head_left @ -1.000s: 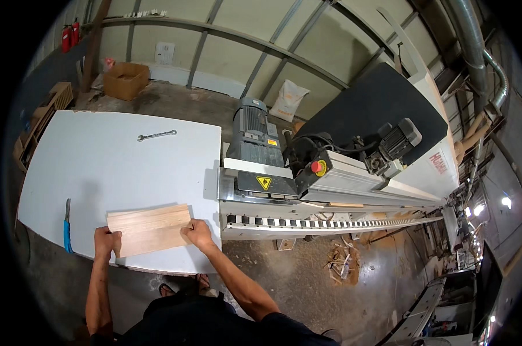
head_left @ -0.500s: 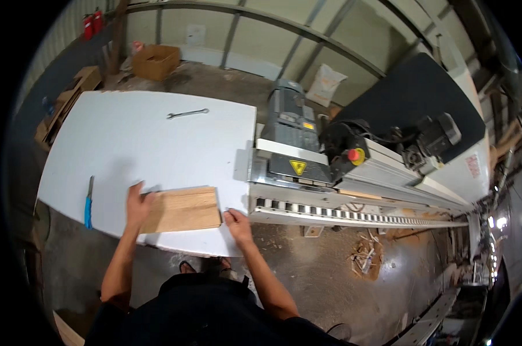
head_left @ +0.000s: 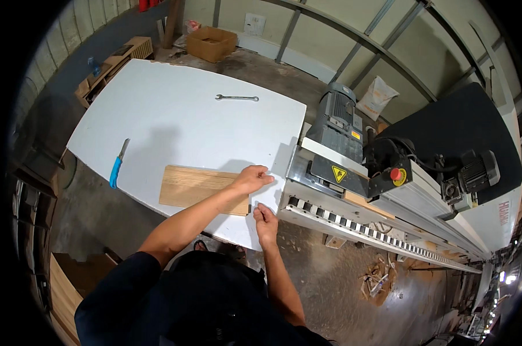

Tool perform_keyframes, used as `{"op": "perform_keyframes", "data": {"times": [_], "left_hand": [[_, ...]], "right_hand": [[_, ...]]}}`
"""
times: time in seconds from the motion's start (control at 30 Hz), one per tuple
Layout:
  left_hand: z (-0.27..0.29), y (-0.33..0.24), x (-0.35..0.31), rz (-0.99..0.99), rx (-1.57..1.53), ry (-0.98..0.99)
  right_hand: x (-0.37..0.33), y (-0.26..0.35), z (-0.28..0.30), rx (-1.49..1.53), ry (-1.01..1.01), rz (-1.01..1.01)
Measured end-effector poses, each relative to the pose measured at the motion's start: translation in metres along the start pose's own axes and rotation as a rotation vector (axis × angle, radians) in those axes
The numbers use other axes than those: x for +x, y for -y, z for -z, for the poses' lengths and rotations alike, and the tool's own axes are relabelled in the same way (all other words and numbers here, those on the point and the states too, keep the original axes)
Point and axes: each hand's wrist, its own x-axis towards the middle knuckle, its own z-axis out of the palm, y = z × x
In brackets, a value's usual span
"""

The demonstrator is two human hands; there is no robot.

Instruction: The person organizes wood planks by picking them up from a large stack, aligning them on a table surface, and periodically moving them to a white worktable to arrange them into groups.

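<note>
A light-brown wooden board (head_left: 194, 185) with visible grain lies flat on the white tabletop (head_left: 174, 115) near its front edge. My left forearm crosses over the board. My left hand (head_left: 250, 179) is above its right end, with fingers loosely apart and nothing seen between them. Just off the board's near right corner is my right hand (head_left: 266, 224), its fingers curled and pressed together. Whatever they may hold is too small to make out. Left of the board lies a utility knife (head_left: 118, 164) with a blue handle. A metal wrench (head_left: 236, 98) rests farther back.
Against the table's right edge stands a machine with a grey motor (head_left: 336, 115), a red stop button (head_left: 396, 175) and a long toothed rail (head_left: 376, 230). Wood scraps (head_left: 379, 281) litter the floor beyond. A cardboard box (head_left: 211, 45) and a white sack (head_left: 378, 97) are by the wall.
My left hand has moved from the board's left end across to its right end. My right hand stays near the right corner, fingers more curled. The whole view has shifted and turned.
</note>
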Motion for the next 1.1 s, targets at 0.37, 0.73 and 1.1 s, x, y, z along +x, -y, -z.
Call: {"op": "perform_keyframes", "data": {"times": [0.37, 0.73, 1.1], "left_hand": [[-0.033, -0.031, 0.028, 0.093, 0.012, -0.077], [-0.064, -0.032, 0.060, 0.157, -0.023, -0.124], [-0.015, -0.029, 0.045, 0.394, -0.545, -0.146]], "right_hand": [[0.004, -0.011, 0.008, -0.002, 0.016, 0.053], [0.000, -0.006, 0.014, 0.080, 0.039, 0.043], [0.004, -0.013, 0.021, 0.131, 0.031, 0.040]]}}
